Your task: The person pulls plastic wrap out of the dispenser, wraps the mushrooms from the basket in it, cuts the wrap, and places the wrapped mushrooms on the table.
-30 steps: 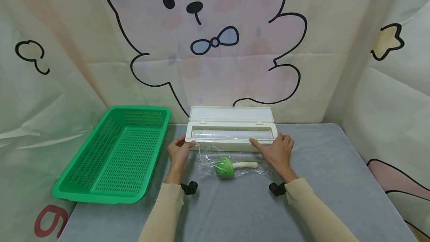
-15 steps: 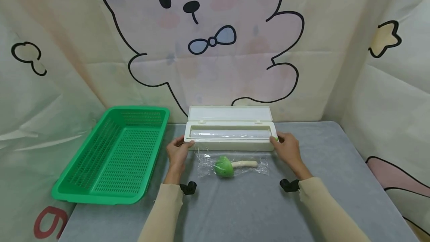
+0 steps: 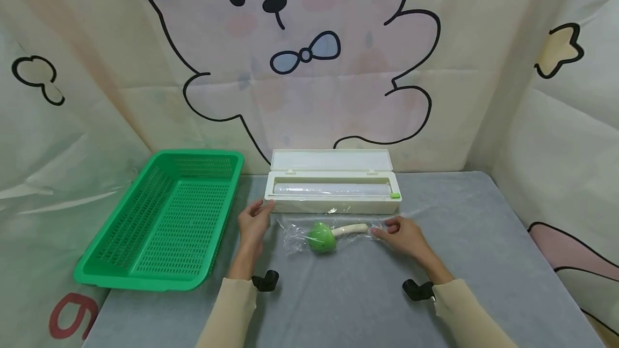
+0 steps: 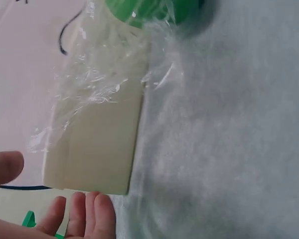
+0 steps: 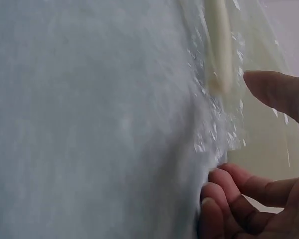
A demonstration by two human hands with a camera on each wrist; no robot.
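Observation:
A white cling film dispenser [image 3: 333, 207] stands at the back of the table with its lid [image 3: 331, 160] raised and a roll of film [image 3: 333, 190] inside. In front of it lies a green-capped, mushroom-shaped thing [image 3: 321, 238] with a pale stem, covered by crinkled clear film [image 3: 292, 235]. My left hand [image 3: 252, 227] is at the dispenser's left end, fingertips right at its edge, thumb spread apart in the left wrist view. Beyond the stem's tip, my right hand [image 3: 403, 238] hovers at the film's right end, with a gap between thumb and loosely bent fingers.
A green plastic basket [image 3: 208, 275] sits at the table's left side. The grey cloth-covered table [image 3: 348, 305] ends at a printed curtain [image 3: 459, 122] behind the dispenser. A small green slider [image 3: 395, 195] is at the dispenser's right end.
My right hand slid the green slider to the dispenser's right end, then let go and came down toward the film near the stem. My left hand's thumb has lifted slightly off the dispenser's corner.

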